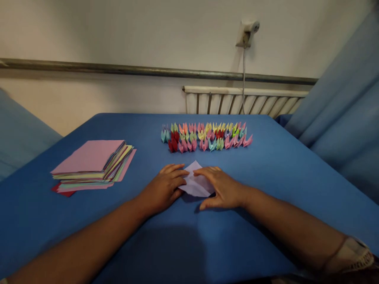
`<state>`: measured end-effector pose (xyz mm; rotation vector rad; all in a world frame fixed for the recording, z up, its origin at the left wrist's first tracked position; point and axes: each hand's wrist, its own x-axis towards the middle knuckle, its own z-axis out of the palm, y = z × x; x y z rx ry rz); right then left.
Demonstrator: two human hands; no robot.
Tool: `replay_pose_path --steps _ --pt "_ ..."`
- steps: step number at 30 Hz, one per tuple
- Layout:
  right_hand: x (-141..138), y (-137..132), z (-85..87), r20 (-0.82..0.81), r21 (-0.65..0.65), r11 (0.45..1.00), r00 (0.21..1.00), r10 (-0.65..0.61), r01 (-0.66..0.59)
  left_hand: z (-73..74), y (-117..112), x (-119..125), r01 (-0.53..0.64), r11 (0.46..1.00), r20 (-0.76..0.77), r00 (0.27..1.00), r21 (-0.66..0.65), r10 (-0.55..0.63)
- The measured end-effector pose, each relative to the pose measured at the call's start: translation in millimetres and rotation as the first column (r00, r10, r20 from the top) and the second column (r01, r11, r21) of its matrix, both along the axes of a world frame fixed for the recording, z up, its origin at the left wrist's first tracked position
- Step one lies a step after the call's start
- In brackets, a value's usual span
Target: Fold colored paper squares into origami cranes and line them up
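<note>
A partly folded sheet of pale lilac origami paper (197,186) lies on the blue table in front of me, one corner pointing away. My left hand (167,185) is closed on its left corner, fingertips over the edge. Across from it, my right hand (223,187) reaches over the right side with its index fingertip touching the paper. The right thumb is spread well apart from the fingers, below the near edge. Past the paper stand rows of small folded paper cranes (204,145) in pink, red, yellow, green and blue.
On the left lies a thick stack of coloured square paper (91,156), pink on top, with a red sheet (69,193) poking out underneath. The blue table (266,173) meets a wall with a metal pipe (148,71) and a radiator (248,91). Blue curtains (349,110) hang at the sides.
</note>
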<state>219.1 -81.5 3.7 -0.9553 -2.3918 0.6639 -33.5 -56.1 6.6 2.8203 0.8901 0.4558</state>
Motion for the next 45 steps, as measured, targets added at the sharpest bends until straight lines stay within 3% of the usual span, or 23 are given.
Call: replay_pose_path --steps 2,8,16,21,26,33,39,41,45 --pt "-3.5 -1.7 -1.9 0.088 -0.002 1.000 0.996 -0.011 0.011 -2.1 1.8 0.4 -0.040 0.998 0.035 0.998 -0.057 0.042" --pt "-2.1 8.6 -11.3 0.141 -0.017 0.965 0.956 -0.258 0.263 -6.9 15.9 -3.4 -0.183 0.960 0.042 0.980 -0.214 0.196" --pt "-3.4 9.7 -18.5 0.060 -0.087 0.959 0.962 -0.265 0.269 -9.1 29.2 -17.2 -0.210 0.925 -0.008 0.976 -0.316 0.219" --pt "-0.8 17.1 -23.2 0.204 -0.014 0.915 0.897 -0.393 0.404 -11.8 33.1 -20.5 -0.213 0.934 -0.029 0.977 -0.286 0.213" --pt "-2.8 13.8 -18.3 0.312 0.105 0.898 0.844 -0.437 0.427 -11.7 34.9 -21.6 -0.257 0.950 -0.036 0.966 -0.179 0.254" --pt "-4.7 6.5 -8.9 0.365 0.114 0.911 0.837 -0.409 0.396 -9.4 31.9 -17.4 -0.241 0.958 0.007 0.970 -0.156 0.245" --pt "-2.4 1.2 -4.8 0.414 0.100 0.883 0.788 -0.456 0.459 -8.1 28.0 -16.5 -0.339 0.941 -0.039 0.940 -0.024 0.338" --pt "-3.9 -1.4 -5.6 0.380 0.077 0.866 0.789 -0.483 0.494 -4.6 20.2 -11.0 -0.309 0.951 0.004 0.951 0.010 0.309" --pt "-7.2 -3.1 -6.6 0.383 0.050 0.848 0.774 -0.504 0.527 2.5 -0.5 4.9 -0.004 0.995 -0.010 1.000 -0.103 0.003"
